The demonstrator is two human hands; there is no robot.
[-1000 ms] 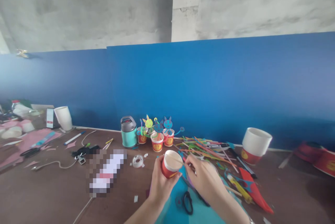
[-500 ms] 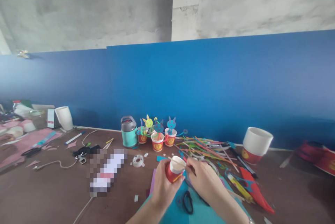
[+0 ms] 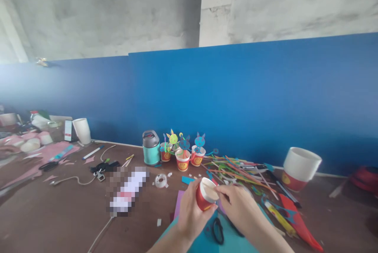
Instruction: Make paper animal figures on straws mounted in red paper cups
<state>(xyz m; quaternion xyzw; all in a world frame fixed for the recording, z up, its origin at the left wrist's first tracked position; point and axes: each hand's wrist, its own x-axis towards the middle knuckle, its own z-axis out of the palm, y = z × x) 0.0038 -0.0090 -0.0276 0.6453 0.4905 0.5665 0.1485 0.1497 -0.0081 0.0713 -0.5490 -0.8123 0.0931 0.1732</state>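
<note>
My left hand (image 3: 190, 207) is wrapped around a red and white paper cup (image 3: 203, 199), tilted with its mouth facing up toward me. My right hand (image 3: 239, 205) pinches at the cup's right rim. A thin pale stick (image 3: 209, 186) shows across the cup's mouth, one end reaching my right fingertips. Below both hands lie teal paper sheets (image 3: 197, 241) and black-handled scissors (image 3: 217, 231), partly hidden by my right hand. Just beyond stand several small paper cups (image 3: 183, 162) bearing cat-faced paper figures.
A teal flask (image 3: 151, 154) stands behind a tape roll (image 3: 161, 181). Colored paper strips (image 3: 236, 170) pile up at the right, near stacked cups (image 3: 301, 166), a yellow cutter (image 3: 279, 217) and red paper (image 3: 298, 221). A blurred-out device with a cable (image 3: 102, 231) lies left.
The whole view has shifted, so things appear farther right. My left hand still holds the cup; my right fingers remain at its rim, and the stick now sits lower in the mouth.
</note>
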